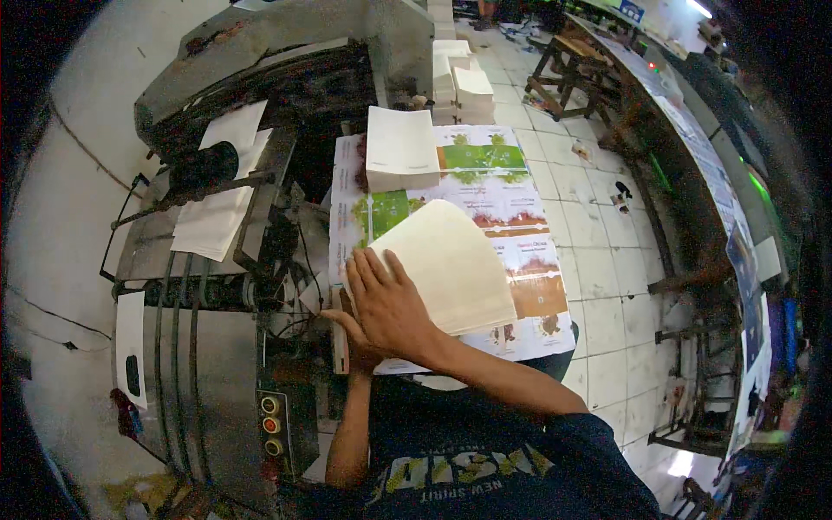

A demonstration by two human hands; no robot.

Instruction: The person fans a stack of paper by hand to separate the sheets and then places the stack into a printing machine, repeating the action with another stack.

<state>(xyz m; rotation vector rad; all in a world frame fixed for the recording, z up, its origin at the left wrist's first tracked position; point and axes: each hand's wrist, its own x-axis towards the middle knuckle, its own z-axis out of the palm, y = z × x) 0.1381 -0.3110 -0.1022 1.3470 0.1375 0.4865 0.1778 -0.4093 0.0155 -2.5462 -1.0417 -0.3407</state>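
Observation:
A fanned stack of cream paper sheets point(451, 269) lies askew on a table covered with printed sheets. My right hand point(386, 303) reaches across my body and rests palm down along the left edge of the stack, fingers stretched out. Beneath and beside it is my left hand point(360, 357), at the table's left edge; the right hand covers most of it, so its fingers are largely hidden. Beyond the fanned sheets stands a neat, squared pile of the same paper point(401, 147).
On the left stands a grey press-like machine point(208, 364) with round buttons point(271, 425) and loose sheets point(221, 212) on its feed board. Tall paper piles point(472, 91) stand on the tiled floor behind. A long bench point(693, 165) runs along the right.

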